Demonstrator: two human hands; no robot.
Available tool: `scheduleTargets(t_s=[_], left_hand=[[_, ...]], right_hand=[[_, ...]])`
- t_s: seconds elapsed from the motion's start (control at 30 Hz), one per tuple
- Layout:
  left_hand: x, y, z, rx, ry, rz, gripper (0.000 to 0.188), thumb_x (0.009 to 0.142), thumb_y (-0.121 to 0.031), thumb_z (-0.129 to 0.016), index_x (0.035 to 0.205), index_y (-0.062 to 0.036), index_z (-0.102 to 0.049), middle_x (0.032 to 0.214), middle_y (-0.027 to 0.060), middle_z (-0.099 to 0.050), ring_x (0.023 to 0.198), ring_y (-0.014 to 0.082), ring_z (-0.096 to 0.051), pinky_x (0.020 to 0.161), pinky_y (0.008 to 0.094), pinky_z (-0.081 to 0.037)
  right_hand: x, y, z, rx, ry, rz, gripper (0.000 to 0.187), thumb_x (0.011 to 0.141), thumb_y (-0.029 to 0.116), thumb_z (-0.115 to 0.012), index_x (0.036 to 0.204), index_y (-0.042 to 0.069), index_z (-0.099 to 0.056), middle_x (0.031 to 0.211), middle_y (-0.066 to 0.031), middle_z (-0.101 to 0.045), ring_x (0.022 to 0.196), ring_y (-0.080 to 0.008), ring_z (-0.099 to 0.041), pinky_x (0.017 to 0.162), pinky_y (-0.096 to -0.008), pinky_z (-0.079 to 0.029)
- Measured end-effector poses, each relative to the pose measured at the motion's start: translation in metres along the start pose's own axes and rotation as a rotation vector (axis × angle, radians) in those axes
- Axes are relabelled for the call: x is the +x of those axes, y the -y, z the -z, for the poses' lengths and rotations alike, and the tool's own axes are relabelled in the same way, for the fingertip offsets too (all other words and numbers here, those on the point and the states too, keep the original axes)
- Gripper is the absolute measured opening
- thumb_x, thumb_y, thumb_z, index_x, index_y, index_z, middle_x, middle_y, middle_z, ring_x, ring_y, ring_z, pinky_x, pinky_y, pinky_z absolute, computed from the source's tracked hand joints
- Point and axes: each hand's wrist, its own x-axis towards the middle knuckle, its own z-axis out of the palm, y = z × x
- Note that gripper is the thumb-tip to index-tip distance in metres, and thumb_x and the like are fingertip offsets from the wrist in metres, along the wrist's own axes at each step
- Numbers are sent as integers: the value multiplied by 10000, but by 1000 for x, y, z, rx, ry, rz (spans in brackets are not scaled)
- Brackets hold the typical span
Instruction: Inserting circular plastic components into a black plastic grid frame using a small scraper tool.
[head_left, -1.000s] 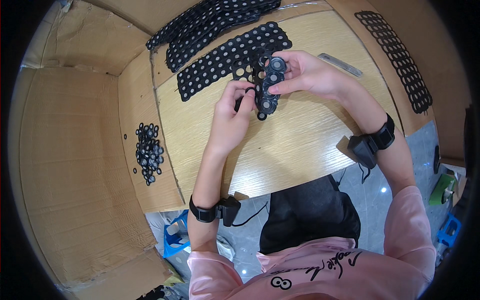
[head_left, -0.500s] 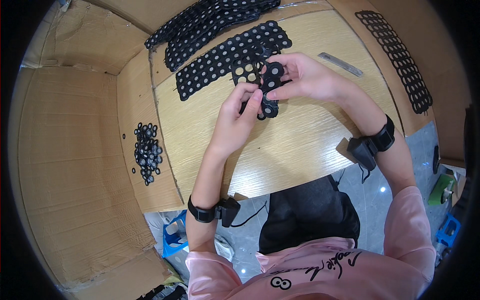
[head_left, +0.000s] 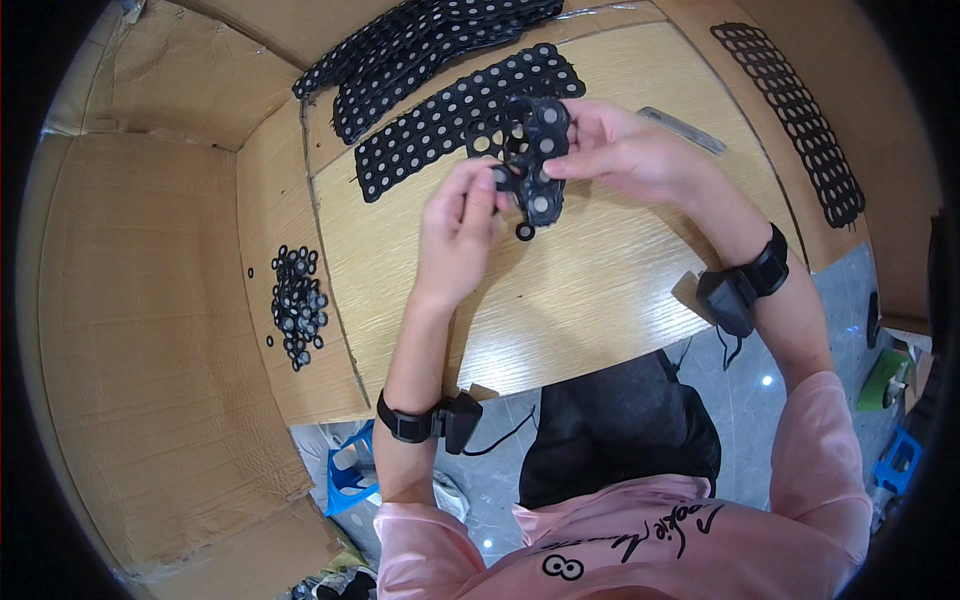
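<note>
A black rubber-like sheet (head_left: 410,150) with rows of round grey-centred discs lies across the far part of the table. Its near right end, or a separate strip (head_left: 545,150) of it, is lifted toward me; which, I cannot tell. My right hand (head_left: 625,150) grips that strip along its right edge, thumb on top. With thumb and fingers closed, my left hand (head_left: 462,215) pinches a small black ring with a grey centre (head_left: 501,178) at the strip's left side. A few open holes show behind the strip. One loose disc (head_left: 525,232) is just below it.
A pile of loose black discs (head_left: 297,310) lies at the left. More disc sheets (head_left: 430,50) are stacked at the back. On the right are a flat metal strip (head_left: 682,130) and a black lattice sheet with open holes (head_left: 790,120). Cardboard walls (head_left: 150,300) stand around the table.
My left hand has pulled a little left, away from the strip, with a disc between its fingers. The strip has tilted more upright, and a loose disc shows below it.
</note>
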Motion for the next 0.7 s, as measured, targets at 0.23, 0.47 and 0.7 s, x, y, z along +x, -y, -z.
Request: scheduleTargets(t_s=[0.23, 0.47, 0.7], left_hand=[[11, 12, 34, 18, -209, -36, 209, 1006, -171, -418, 1013, -54, -591, 742, -29, -502, 561, 18, -376, 479, 169, -289], [-5, 5, 7, 729, 205, -272, 136, 936, -113, -502, 978, 1, -562, 754, 150, -551, 730, 298, -613, 633, 366, -482], [-14, -1, -27, 1237, 154, -404, 148, 894, -158, -570, 914, -21, -516, 850, 133, -553, 765, 299, -621, 613, 391, -522]], right_hand=[[-12, 28, 20, 5, -291, 111, 272, 822, 74, -644, 1086, 35, -588, 978, -34, -635, 928, -133, -606, 874, -266, -466], [0, 12, 19, 58, -427, 4, 236, 790, 75, -626, 1024, 52, -602, 909, -5, -618, 837, -93, -588, 748, -250, -465], [-5, 11, 23, 29, -450, 29, 236, 793, 92, -609, 1027, 68, -589, 951, 10, -587, 870, -80, -559, 740, -242, -453]])
